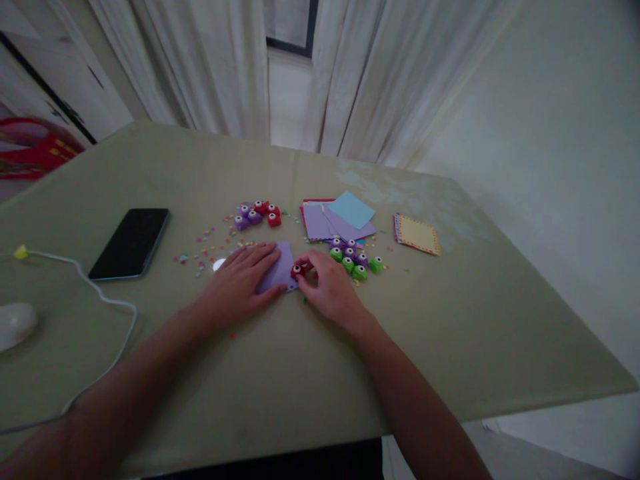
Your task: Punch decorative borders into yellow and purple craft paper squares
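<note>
My left hand (240, 280) lies flat, fingers stretched out, on a lilac sheet of paper (281, 265) on the table. My right hand (327, 283) is curled around a small red paper punch (298, 270) at the sheet's right edge, fingers pinching it. Just right of that hand sit several green and purple punches (353, 259). Another group of red and purple punches (257, 213) lies farther back to the left.
A stack of coloured papers (337, 219) and a yellow bordered card (417, 234) lie behind the hands. A black phone (131, 242), a white cable (107, 300) and a white object (15, 323) are at the left. Paper confetti (200, 250) dots the olive table (450, 333).
</note>
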`<state>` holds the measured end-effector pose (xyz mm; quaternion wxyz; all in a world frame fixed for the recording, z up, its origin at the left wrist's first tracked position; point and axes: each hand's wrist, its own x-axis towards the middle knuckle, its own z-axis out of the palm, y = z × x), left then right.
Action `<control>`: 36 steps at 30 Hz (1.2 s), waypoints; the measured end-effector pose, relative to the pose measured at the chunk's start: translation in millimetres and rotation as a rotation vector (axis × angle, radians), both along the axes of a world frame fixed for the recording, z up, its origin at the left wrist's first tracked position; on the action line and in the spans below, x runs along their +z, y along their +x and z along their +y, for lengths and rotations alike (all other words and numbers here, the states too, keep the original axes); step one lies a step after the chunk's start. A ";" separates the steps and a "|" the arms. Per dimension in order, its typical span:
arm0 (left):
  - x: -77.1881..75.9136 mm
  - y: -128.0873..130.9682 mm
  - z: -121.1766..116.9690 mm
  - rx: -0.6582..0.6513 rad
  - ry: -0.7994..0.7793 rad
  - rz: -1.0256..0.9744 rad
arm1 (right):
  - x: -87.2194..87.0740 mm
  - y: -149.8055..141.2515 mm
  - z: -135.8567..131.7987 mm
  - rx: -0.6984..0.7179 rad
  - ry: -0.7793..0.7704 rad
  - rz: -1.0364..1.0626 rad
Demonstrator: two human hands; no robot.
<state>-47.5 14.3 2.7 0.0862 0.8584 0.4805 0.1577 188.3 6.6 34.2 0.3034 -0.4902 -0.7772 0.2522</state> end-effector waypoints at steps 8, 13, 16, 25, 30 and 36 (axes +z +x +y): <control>0.2 -1.1 -0.4 -0.026 -0.034 0.048 | 1.0 10.2 3.1 0.109 -0.047 0.052; 0.3 -1.3 -0.5 -0.029 -0.031 0.064 | 2.7 12.0 2.7 0.120 -0.080 0.076; 0.6 -1.3 -0.4 -0.026 -0.034 0.054 | 3.6 12.4 2.1 0.122 -0.089 0.072; 0.9 -1.2 -0.7 -0.033 -0.044 0.028 | 6.0 12.7 1.6 0.132 -0.068 0.049; 2.7 -0.8 -1.0 -0.048 -0.051 0.052 | 5.9 12.6 1.7 0.149 -0.092 0.076; 2.9 -0.4 -1.3 -0.053 -0.056 0.037 | 2.9 14.5 2.9 0.164 -0.102 0.085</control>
